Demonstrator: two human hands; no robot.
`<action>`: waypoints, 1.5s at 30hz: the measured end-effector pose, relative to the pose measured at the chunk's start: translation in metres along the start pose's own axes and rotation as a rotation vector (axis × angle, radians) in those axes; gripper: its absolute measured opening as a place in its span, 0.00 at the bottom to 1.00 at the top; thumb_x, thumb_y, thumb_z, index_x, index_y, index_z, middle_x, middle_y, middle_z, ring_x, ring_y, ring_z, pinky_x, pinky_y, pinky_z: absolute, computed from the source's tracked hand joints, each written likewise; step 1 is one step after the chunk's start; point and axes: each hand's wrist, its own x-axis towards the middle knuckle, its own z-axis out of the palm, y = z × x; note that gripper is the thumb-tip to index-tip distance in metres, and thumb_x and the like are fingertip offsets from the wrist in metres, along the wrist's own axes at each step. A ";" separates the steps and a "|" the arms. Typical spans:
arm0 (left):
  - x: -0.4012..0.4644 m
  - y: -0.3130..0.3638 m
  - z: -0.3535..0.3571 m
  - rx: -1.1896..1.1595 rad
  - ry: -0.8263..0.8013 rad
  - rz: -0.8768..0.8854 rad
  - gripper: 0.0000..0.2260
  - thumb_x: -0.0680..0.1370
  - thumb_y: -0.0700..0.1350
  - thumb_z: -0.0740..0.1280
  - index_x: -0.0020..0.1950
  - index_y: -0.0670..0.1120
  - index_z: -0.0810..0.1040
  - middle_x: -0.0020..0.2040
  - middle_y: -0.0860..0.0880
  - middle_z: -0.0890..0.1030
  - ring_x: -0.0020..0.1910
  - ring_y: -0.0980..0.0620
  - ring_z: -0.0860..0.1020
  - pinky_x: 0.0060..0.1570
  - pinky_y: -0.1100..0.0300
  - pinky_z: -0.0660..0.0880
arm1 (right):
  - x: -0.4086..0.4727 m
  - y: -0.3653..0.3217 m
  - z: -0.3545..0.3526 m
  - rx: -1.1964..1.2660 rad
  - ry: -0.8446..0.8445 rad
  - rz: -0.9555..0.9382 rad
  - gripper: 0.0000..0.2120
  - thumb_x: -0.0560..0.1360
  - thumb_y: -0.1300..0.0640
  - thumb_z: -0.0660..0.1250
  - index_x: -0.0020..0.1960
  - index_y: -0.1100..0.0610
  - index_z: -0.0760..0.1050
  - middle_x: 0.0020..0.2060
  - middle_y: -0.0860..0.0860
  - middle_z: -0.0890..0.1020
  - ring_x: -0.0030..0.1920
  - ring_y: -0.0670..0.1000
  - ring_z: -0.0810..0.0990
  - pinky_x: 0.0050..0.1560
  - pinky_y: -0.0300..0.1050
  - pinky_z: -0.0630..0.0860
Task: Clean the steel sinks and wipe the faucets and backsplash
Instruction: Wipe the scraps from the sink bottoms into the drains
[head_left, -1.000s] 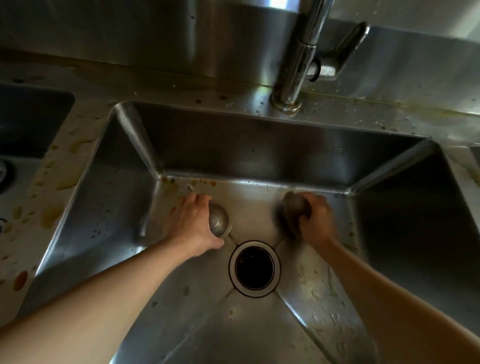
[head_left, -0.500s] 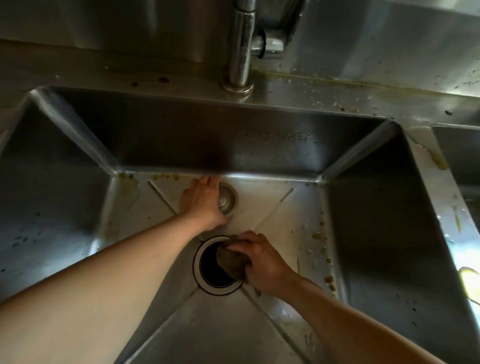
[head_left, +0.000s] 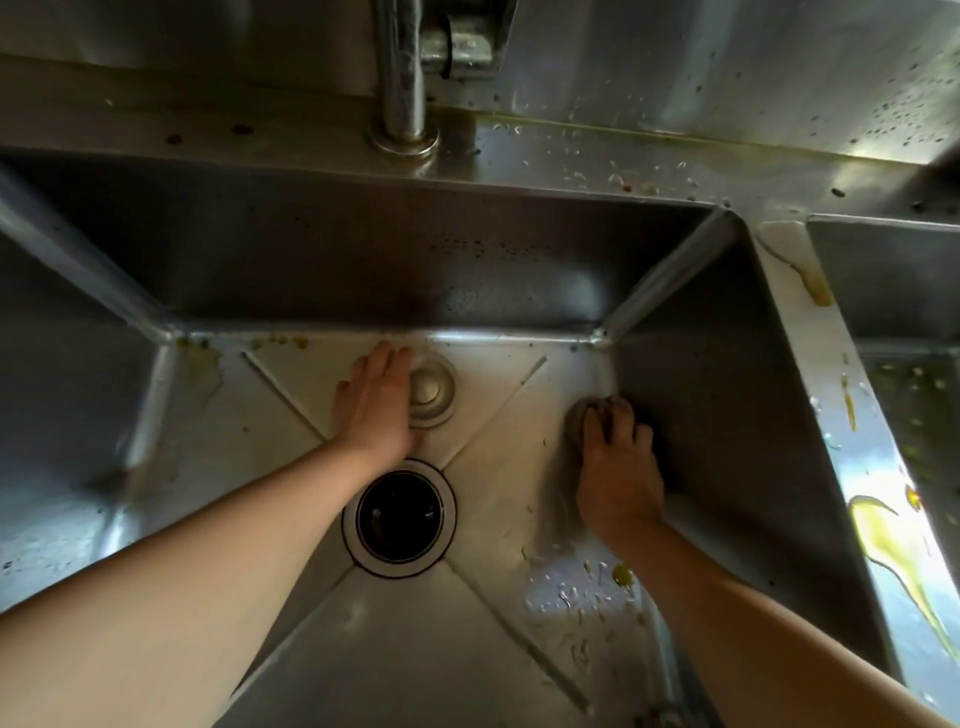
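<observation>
Right hand (head_left: 618, 467), gripping my scrub pad (head_left: 584, 415), has jumped from drain (head_left: 399, 517) to sink (head_left: 727, 415) right wall; left hand (head_left: 376, 405) flat, open beside stopper (head_left: 431, 389). Floor scrubbing continues.

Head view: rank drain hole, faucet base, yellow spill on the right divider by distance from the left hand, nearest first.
From the left hand:
1. Drain hole, just below the wrist, on the sink floor.
2. Faucet base, straight up on the back ledge.
3. Yellow spill, far right on the divider.
</observation>
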 end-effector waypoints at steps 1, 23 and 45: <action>-0.007 -0.005 -0.001 0.009 0.013 -0.012 0.37 0.68 0.46 0.75 0.72 0.50 0.60 0.73 0.48 0.60 0.70 0.45 0.62 0.63 0.50 0.66 | -0.004 -0.003 0.005 -0.005 -0.045 0.020 0.31 0.79 0.56 0.58 0.78 0.54 0.48 0.75 0.61 0.49 0.68 0.62 0.60 0.68 0.52 0.63; -0.096 -0.055 -0.012 0.317 -0.394 -0.035 0.34 0.74 0.38 0.62 0.76 0.53 0.54 0.78 0.55 0.44 0.74 0.49 0.58 0.69 0.52 0.62 | -0.078 -0.007 -0.005 -0.043 -0.216 0.241 0.30 0.78 0.57 0.64 0.75 0.58 0.52 0.70 0.59 0.57 0.67 0.60 0.63 0.55 0.50 0.75; -0.132 -0.060 -0.013 0.396 -0.463 -0.047 0.34 0.73 0.40 0.64 0.77 0.50 0.54 0.78 0.48 0.47 0.75 0.45 0.54 0.72 0.47 0.56 | -0.104 -0.023 -0.013 0.220 -0.349 0.317 0.19 0.79 0.59 0.59 0.69 0.59 0.63 0.67 0.59 0.64 0.65 0.61 0.68 0.61 0.53 0.69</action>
